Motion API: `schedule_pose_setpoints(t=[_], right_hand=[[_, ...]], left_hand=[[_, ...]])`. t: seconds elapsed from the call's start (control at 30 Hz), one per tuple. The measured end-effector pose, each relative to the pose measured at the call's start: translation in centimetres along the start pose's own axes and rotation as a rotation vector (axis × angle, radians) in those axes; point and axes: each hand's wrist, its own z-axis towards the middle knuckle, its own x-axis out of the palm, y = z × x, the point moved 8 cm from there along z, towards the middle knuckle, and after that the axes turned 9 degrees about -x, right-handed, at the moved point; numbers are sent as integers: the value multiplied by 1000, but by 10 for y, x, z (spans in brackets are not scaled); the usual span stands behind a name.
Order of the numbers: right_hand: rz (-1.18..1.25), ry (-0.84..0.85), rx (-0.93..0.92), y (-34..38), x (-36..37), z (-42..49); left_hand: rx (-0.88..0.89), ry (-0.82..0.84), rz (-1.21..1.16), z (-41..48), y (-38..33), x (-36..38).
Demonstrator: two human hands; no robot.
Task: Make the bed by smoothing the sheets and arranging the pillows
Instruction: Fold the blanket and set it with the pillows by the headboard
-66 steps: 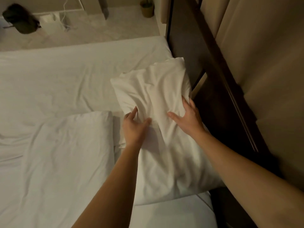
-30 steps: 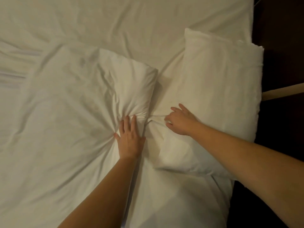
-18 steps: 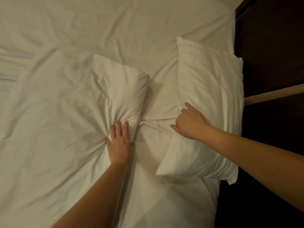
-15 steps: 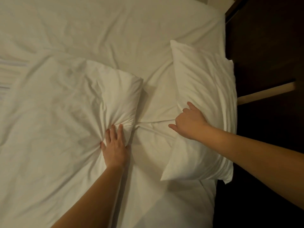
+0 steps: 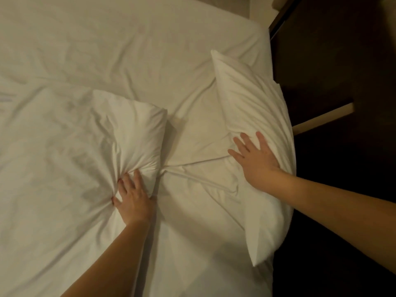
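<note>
The right pillow lies with its long axis along the dark headboard, far end to near end, and the right hand rests flat on it, fingers spread, holding nothing. The left pillow sits well out on the sheet, away from the headboard. The left hand has its fingers dug into that pillow's near edge, with the cloth bunched round them. The pillow's bulk lies up and left of this grip. Bare sheet separates the pillows, with a taut crease running hand to hand. I'd guess the left pillow wants drawing rightward, and the left hand is the nearer.
</note>
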Motion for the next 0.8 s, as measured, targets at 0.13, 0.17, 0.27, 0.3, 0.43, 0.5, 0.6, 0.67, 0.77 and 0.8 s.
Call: schedule_pose_setpoints(t=[0.13,0.17,0.27,0.3,0.43,0.5,0.6,0.67,0.77,0.8], right_hand=[[202,-50,69,-33,19,-32],[229,-48,87,-42,23,-42],[313,-57,133,-72,41,-76],[336,-54,148,-82,49,-88],[452,-40,237,-117,92,-126],[529,-72,257,-127,110,-138],[600,-163,244,-129,121,-143],[629,-221,234,-129,123,-140],[673,-279,235,-129,127,-134],[682,-297,237,-129,130,-133]], left_hand=[[-26,29,-55,2,9,-9],[-25,41,-59,1,10,-11],[-17,36,-135,-6,15,-29],[-14,25,-159,-10,16,-36],[14,-38,-167,-26,10,-71],[37,-88,-173,-34,1,-95],[88,-207,-137,-44,-20,-140],[103,-269,-138,-51,-43,-175],[148,-330,-199,-63,-100,-220],[177,-349,-227,-67,-125,-229]])
